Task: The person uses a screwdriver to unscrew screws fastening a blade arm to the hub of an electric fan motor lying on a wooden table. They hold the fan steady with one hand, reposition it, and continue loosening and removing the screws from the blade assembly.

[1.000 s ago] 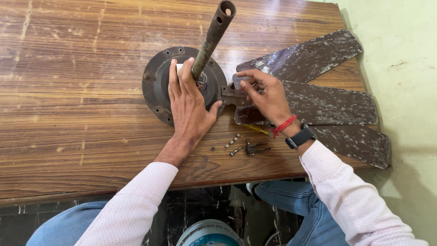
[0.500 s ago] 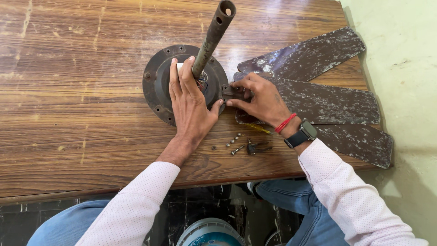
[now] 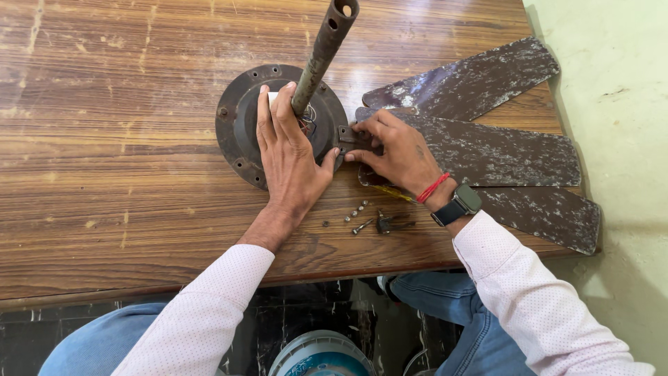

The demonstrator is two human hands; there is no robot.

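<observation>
Rust coats the round metal fan motor [image 3: 240, 125] on the scratched wooden table [image 3: 104, 174]; its tubular rod [image 3: 321, 52] leans toward one o'clock. Left hand [image 3: 289, 150] lies flat, fingers spread, on it. Right hand [image 3: 396, 150] pinches a mottled flat blade's bracket [image 3: 346, 134] at three o'clock, screws [image 3: 356, 216] near.

The only screen in view is a smartwatch [image 3: 465, 202] on the person's right wrist, near the table's near edge on the right. Its face is a small rounded rectangle, dark and unlit, in a grey case on a black strap. No packages, labels or signs are visible.
</observation>
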